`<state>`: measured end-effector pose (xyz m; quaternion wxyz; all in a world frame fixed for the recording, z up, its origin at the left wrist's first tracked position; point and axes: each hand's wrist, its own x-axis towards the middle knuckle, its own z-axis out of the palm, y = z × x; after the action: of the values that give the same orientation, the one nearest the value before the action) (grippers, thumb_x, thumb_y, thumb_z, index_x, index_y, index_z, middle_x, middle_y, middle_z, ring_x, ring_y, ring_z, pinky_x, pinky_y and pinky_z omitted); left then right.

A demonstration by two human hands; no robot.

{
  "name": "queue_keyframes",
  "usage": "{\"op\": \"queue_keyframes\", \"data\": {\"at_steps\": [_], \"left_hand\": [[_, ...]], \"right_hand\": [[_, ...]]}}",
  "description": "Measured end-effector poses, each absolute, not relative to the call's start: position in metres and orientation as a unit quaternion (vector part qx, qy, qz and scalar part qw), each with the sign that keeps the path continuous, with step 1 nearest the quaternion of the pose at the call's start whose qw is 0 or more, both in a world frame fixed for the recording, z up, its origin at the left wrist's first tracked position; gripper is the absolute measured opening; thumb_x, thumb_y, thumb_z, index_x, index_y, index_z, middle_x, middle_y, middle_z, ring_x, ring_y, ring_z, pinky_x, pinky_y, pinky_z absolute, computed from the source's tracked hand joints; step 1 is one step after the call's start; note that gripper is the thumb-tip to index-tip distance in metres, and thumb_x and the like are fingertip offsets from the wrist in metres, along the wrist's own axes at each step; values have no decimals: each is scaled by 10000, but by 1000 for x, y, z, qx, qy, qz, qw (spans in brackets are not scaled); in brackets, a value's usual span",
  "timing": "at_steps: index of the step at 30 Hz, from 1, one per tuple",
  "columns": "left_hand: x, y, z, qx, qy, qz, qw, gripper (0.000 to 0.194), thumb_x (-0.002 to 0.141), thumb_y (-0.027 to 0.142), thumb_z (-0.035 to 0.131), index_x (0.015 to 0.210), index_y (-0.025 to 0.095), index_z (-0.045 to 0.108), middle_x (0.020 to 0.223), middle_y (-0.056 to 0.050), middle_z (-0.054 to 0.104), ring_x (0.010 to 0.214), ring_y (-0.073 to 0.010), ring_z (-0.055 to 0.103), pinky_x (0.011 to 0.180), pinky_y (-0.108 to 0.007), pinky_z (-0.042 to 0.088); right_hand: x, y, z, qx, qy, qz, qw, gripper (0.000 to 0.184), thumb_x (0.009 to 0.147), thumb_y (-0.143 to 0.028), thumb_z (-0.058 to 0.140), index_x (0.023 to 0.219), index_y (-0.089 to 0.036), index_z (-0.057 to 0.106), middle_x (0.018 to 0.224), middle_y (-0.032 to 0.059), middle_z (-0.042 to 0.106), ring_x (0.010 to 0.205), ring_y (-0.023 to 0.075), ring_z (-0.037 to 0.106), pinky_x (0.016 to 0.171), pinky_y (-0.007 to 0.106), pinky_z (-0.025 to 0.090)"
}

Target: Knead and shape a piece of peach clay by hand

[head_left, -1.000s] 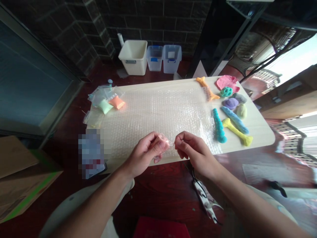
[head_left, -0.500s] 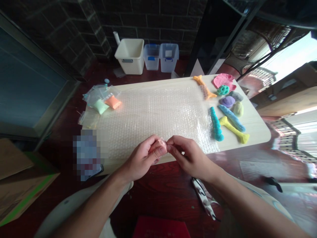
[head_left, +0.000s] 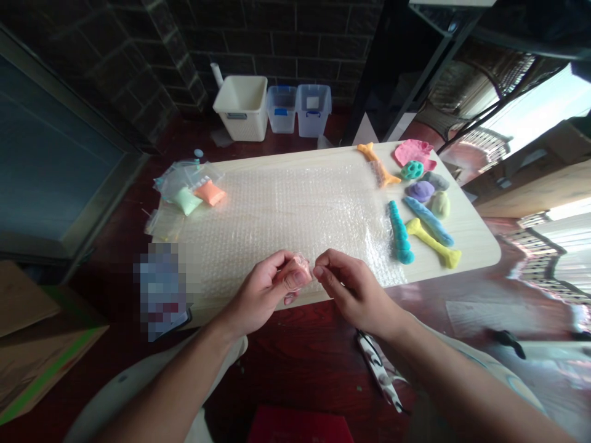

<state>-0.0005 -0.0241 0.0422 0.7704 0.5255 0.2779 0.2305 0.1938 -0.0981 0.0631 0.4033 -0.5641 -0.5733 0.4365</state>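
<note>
Pale pink packet (head_left: 302, 264), in what looks like clear plastic, sits in the person's left hand (head_left: 263, 290), gripped between thumb and fingers, over the near long edge of the table (head_left: 478, 240), about midway along. From where I stand, the right hand (head_left: 349, 284) is just beside it, thumb and forefinger pinched together; whether a bit of film is caught between them, I cannot tell. The hands are apart, though only by a narrow gap.

I'd judge the step to be picking at the packet's wrapper. The next move seems to call for a firm hold by the left and a small, sure pull by the right, without squashing the soft-looking contents.

Bubble wrap (head_left: 295, 209) covers much of the table. Towards its far left corner lie a green packet (head_left: 186, 201) and an orange packet (head_left: 211, 194), side by side. Near the right end are coloured shapes, among them a teal piece (head_left: 400, 237) and a yellow bone shape (head_left: 436, 245).
</note>
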Motion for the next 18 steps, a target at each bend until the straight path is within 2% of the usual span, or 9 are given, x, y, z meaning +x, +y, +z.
{"op": "queue_keyframes", "data": {"at_steps": [5,9,11,18], "left_hand": [[-1,-24,42,519,286,241,769,274,978,416,707,981,166,596,888,-6,549,691,-97,485,592,-231,423],[-3,-24,41,525,291,240,763,288,969,431,716,1001,161,621,868,-5,540,703,-106,482,601,-235,423],[-4,-25,41,526,291,230,765,298,975,445,704,1025,161,628,827,9,520,688,-105,464,606,-238,419],[-5,-24,43,573,299,231,728,309,1026,459,620,970,156,634,773,24,481,667,-109,429,616,-260,370]], "right_hand": [[189,-99,58,-582,-553,416,426,241,1076,-361,563,913,-193,622,758,1,600,664,129,513,600,273,418],[186,-101,60,-572,-593,354,442,169,1056,-298,604,1149,-197,703,960,60,693,781,160,634,673,298,509],[186,-102,60,-557,-620,321,450,237,1038,-260,628,1252,-222,724,1015,73,695,814,174,657,699,320,539],[180,-103,58,-535,-646,304,452,334,1039,-205,612,1337,-269,750,1031,86,677,897,195,671,753,341,573]]}}
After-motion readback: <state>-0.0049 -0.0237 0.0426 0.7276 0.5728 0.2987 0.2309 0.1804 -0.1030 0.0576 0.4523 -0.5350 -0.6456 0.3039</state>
